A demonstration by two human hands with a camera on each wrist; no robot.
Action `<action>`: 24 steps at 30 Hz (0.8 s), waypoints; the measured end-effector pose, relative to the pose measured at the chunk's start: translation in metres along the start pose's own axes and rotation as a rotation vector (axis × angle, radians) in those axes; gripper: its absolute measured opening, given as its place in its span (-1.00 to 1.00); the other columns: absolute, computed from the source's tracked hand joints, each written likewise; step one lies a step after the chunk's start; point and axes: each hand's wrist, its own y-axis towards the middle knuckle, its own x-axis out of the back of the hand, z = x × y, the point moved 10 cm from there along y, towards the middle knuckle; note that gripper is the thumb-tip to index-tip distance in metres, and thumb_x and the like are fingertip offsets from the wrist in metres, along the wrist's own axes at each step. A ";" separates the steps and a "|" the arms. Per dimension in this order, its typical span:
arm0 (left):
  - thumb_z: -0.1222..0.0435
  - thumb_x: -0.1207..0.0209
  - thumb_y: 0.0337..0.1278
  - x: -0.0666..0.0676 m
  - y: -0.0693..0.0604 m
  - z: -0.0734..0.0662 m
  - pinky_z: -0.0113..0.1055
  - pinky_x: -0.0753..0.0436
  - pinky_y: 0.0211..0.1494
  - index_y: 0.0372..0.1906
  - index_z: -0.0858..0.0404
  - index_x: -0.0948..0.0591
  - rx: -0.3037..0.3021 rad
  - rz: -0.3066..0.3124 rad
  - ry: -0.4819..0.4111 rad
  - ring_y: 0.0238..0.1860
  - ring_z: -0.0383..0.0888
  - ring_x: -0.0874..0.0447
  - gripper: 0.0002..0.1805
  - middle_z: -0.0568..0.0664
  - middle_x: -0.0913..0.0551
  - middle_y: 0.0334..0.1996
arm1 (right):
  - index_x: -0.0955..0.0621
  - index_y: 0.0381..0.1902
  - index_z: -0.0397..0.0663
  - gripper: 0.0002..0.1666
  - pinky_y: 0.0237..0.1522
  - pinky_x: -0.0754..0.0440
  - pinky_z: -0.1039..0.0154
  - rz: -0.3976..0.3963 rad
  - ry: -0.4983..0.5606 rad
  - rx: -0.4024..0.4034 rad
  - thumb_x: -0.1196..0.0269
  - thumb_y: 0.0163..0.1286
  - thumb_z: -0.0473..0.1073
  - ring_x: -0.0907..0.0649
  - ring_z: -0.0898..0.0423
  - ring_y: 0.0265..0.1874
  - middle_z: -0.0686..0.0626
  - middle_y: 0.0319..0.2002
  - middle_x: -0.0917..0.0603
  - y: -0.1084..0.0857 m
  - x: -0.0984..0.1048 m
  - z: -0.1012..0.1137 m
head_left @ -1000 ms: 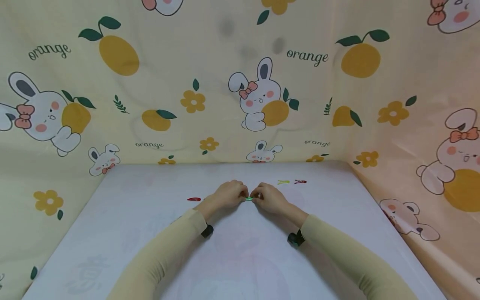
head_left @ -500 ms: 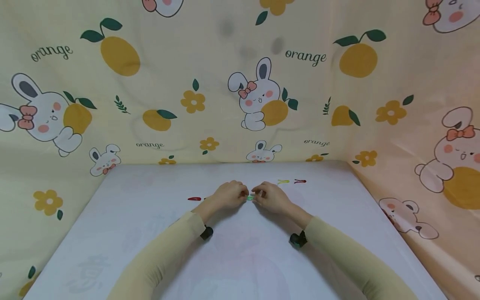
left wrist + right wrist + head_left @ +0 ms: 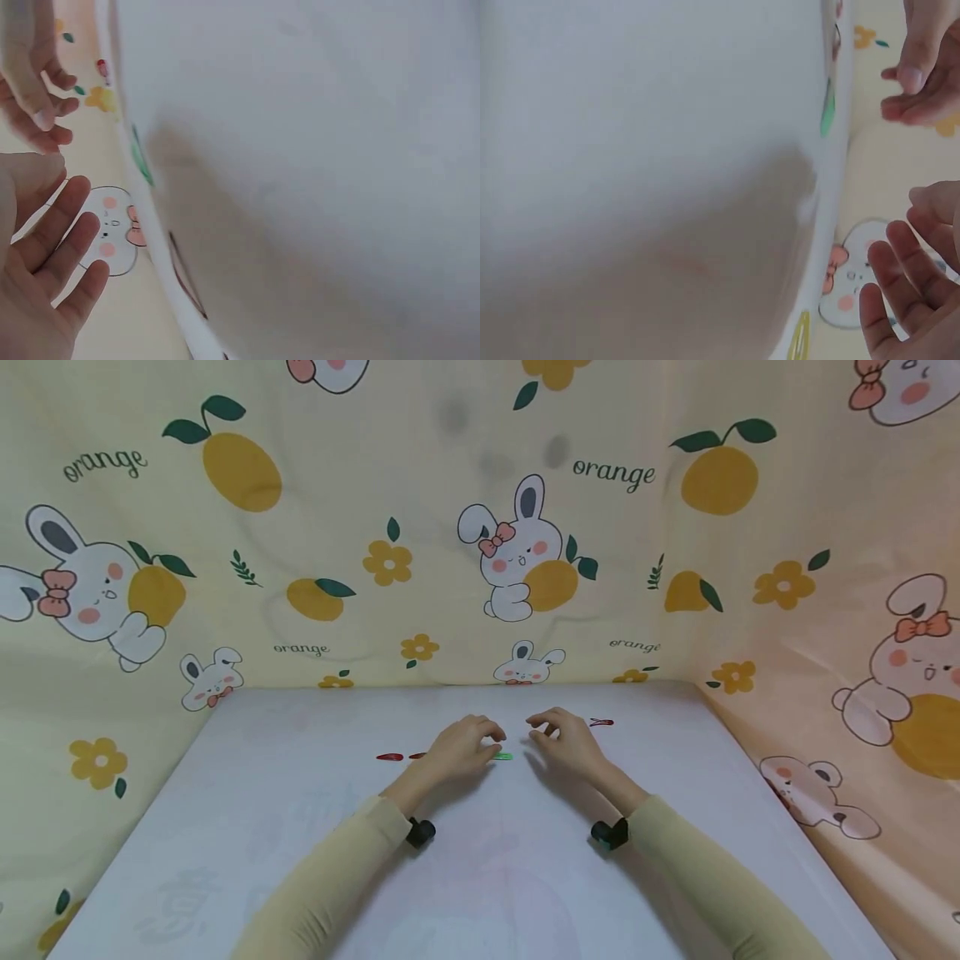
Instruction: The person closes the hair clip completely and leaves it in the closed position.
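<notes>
- We see the green clip [image 3: 506,757] lying on the bench [image 3: 480,877], just beyond the left hand's fingertips, at the right end of a row.
- To its left in that row we find the dark clip [image 3: 417,755], partly hidden by the left arm, then the left red clip [image 3: 390,757].
- Our left hand [image 3: 457,747] is released, its fingers loosely bent above the bench, holding nothing.
- Our right hand [image 3: 566,739] is also released, fingers apart, well clear of the green clip.
- We judge the work more than half done: the three clips in the row look closed, so we count the green one as finished.
- Two seem left, farther off on the right: the right red clip [image 3: 602,722], splayed apart, and the yellow clip [image 3: 799,337], which the head view loses behind the right hand.
- Half a second ago both hands were close about the green clip; now they are parted, the right one shifted right and far.
- The green clip's right end now shows plainly, while both red clips lie where they did.
</notes>
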 end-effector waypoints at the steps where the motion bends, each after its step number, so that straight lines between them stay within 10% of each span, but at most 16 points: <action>1: 0.25 -0.25 0.44 0.002 0.000 -0.002 -0.06 -0.58 0.29 0.09 0.15 -0.74 -0.005 -0.011 -0.010 0.21 -0.03 -0.61 -0.76 -0.07 -0.74 0.06 | -0.72 0.13 -0.14 -0.68 -0.16 -0.61 0.10 -0.012 0.001 -0.003 -0.33 0.47 -0.19 -0.69 -0.01 -0.13 -0.09 0.03 -0.73 0.001 0.003 -0.003; 24: 0.23 -0.20 0.50 0.003 0.030 -0.027 -0.15 -0.57 0.31 0.14 0.18 -0.72 -0.013 -0.111 -0.062 0.23 -0.08 -0.60 -0.74 -0.08 -0.74 0.07 | -0.68 0.17 -0.23 -0.65 -0.01 -0.61 -0.08 -0.076 -0.085 -0.160 -0.22 0.50 -0.24 -0.65 -0.13 -0.07 -0.23 0.08 -0.68 0.005 0.041 -0.072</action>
